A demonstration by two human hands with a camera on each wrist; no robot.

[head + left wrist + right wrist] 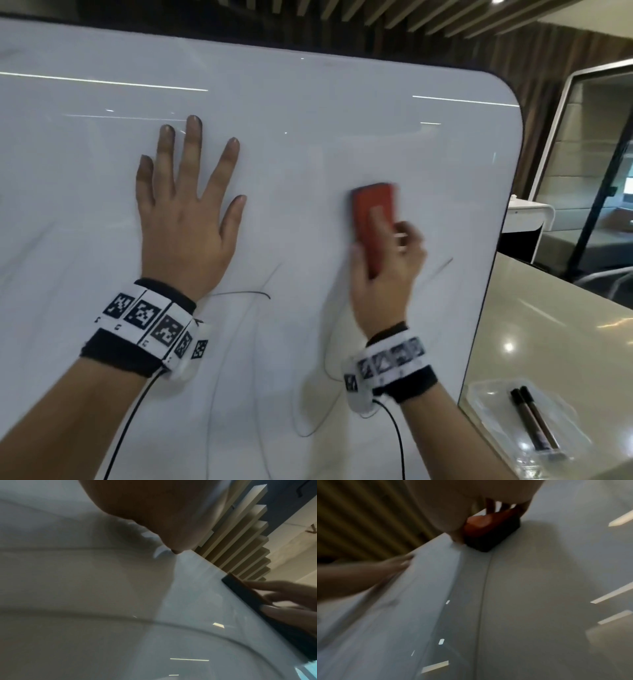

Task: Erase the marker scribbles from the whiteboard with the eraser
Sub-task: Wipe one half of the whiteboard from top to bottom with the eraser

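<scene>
A large whiteboard (308, 102) with rounded corners fills the head view. Thin black scribbles (239, 294) loop across its lower half; the upper part looks wiped. My left hand (186, 209) lies flat on the board with fingers spread, left of centre. My right hand (385, 270) grips a red eraser (371, 219) with a dark felt base, pressed on the board at the right and blurred by motion. The right wrist view shows the eraser (488, 534) under my palm on the whiteboard (539, 601). In the left wrist view, the eraser (248, 597) appears at the right with my right hand's fingers (283, 588) on it.
To the right of the board, a pale counter (548, 325) carries a clear plastic tray (486, 397) holding two dark markers (534, 423). Behind it stand a glass partition (582, 154) and a white unit (527, 219). Wrist-camera cables hang along both forearms.
</scene>
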